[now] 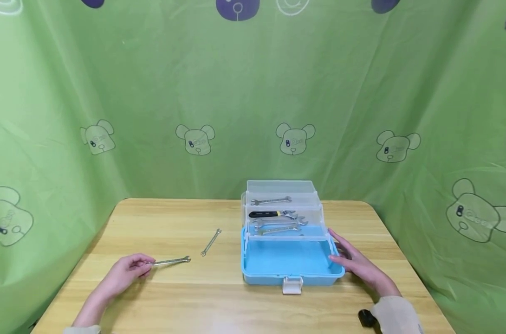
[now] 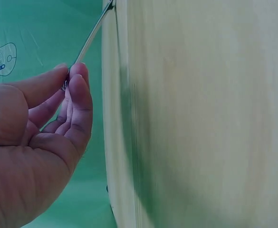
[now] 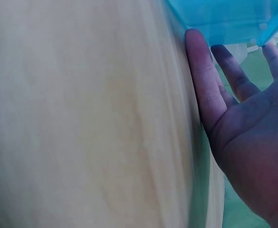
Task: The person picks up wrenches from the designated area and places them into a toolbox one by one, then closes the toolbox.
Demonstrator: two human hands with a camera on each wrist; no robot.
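Observation:
My left hand (image 1: pixel 129 273) pinches one end of a slim silver open-end wrench (image 1: pixel 169 261) between thumb and fingers. In the left wrist view the wrench (image 2: pixel 92 40) slants up and away from the fingertips. Another small wrench (image 1: pixel 211 242) lies on the table between that hand and a blue toolbox (image 1: pixel 261 279). My right hand (image 1: pixel 359 266) rests its spread, fairly straight fingers against the toolbox's right side. The box stands open, its clear trays raised at the back. One tray holds an adjustable wrench with a black handle (image 1: pixel 264 214) and silver wrenches; the tray above has a wrench (image 1: pixel 271 201).
The toolbox's white latch (image 1: pixel 292 285) hangs down at the front. A small black object (image 1: pixel 366 318) is by the right sleeve (image 1: pixel 397 315). Green curtains (image 1: pixel 244 93) enclose the wooden table (image 1: pixel 186 306) at the back and sides.

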